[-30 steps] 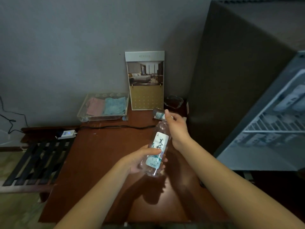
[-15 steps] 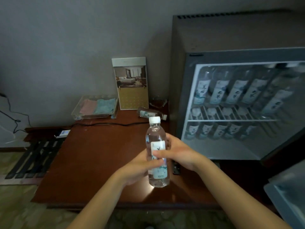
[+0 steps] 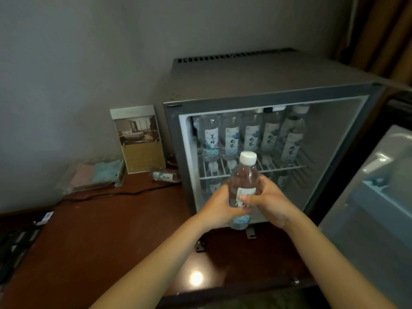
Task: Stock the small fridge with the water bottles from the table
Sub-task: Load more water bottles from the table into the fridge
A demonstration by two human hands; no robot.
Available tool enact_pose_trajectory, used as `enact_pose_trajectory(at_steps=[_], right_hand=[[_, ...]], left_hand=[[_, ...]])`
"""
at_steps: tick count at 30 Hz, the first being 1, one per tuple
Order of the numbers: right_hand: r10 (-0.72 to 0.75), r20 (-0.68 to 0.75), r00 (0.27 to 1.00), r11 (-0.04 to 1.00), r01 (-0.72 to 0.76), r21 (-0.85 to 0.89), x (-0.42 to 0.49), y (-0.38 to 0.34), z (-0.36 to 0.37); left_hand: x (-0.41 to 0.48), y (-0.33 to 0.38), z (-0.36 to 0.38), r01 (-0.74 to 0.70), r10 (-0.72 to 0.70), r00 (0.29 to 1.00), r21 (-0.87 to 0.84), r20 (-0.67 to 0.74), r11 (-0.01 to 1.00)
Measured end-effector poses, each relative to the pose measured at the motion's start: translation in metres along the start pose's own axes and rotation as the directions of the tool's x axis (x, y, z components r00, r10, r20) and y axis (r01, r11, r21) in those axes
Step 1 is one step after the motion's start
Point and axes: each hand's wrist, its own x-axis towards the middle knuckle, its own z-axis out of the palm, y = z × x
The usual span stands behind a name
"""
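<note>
I hold a clear water bottle (image 3: 244, 175) with a white cap upright in front of the open small fridge (image 3: 256, 85). My left hand (image 3: 219, 207) grips its lower left side and my right hand (image 3: 268, 200) wraps its label from the right. Several labelled bottles (image 3: 252, 136) stand in a row on the fridge's upper wire shelf (image 3: 289, 168), and more show dimly below it. One more bottle (image 3: 163, 175) lies on its side on the brown table (image 3: 100, 230), left of the fridge.
The fridge door (image 3: 376, 197) hangs open at the right. A calendar card (image 3: 139, 139) leans on the wall, with a clear tray of folded cloths (image 3: 95, 175) to its left. A black cable (image 3: 116, 194) crosses the table back; a luggage rack (image 3: 15, 241) stands far left.
The view has swung right and nearer the fridge. The bottle, tilted and low over the table a second ago, is now upright in both hands, in front of the fridge opening.
</note>
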Motion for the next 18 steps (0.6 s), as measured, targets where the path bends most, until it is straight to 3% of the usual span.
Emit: enact_pose_trajectory(at_steps=[7,14,18], right_hand=[[-0.158,-0.25,0.955,0.987,0.156,-0.028,0.023,-0.044,-0.028],[-0.16,-0.419,0.894,0.981,0.1,-0.164,0.041,-0.059,-0.041],[-0.213,-0.463,0.86,0.964,0.108,-0.243,0.051,-0.063,-0.045]], left_hand=[[0.072,0.041,0.013,-0.079,0.082,0.992,0.032,-0.094,0.996],[0.126,0.045,0.023,-0.033,0.069,0.981,0.195,-0.181,0.98],[0.136,0.043,0.028,-0.079,0.1,0.976,0.112,-0.192,0.991]])
